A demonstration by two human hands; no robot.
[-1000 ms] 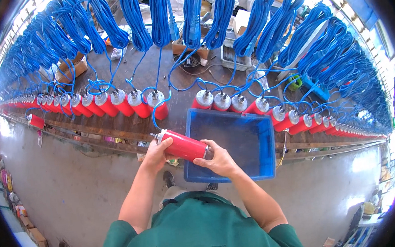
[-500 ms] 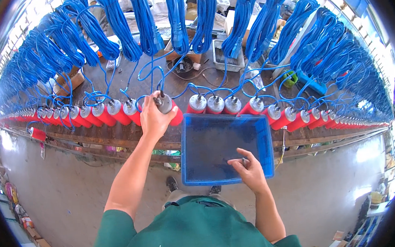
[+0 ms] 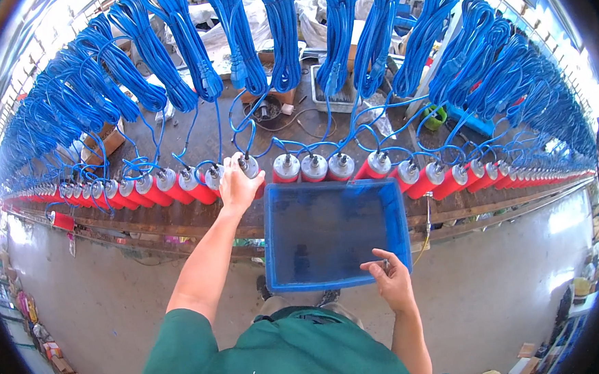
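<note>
My left hand [image 3: 239, 182] is closed around the top of a red cylinder [image 3: 250, 165] with a grey metal cap, from which a blue cable runs. The cylinder stands in a long row of similar red cylinders [image 3: 286, 167] along the bench. A blue tray [image 3: 269, 244] with a dark, smooth interior lies at the bench's front edge; whether liquid fills it I cannot tell. Over the tray's near right corner, my right hand [image 3: 395, 285] pinches a small dark piece [image 3: 386, 264], too small to name.
Coiled blue cables [image 3: 282, 44] hang in a row above the bench. Behind the cylinders are a grey bin [image 3: 336, 105], a round container [image 3: 265, 109] of small parts, a green object [image 3: 435, 118] and a cardboard box [image 3: 101, 145]. A red cylinder [image 3: 61, 220] hangs below the edge at left.
The cylinder in my left hand was tilted and has come upright into line with the row. My view has shifted slightly. My right hand keeps its pinch over the tray.
</note>
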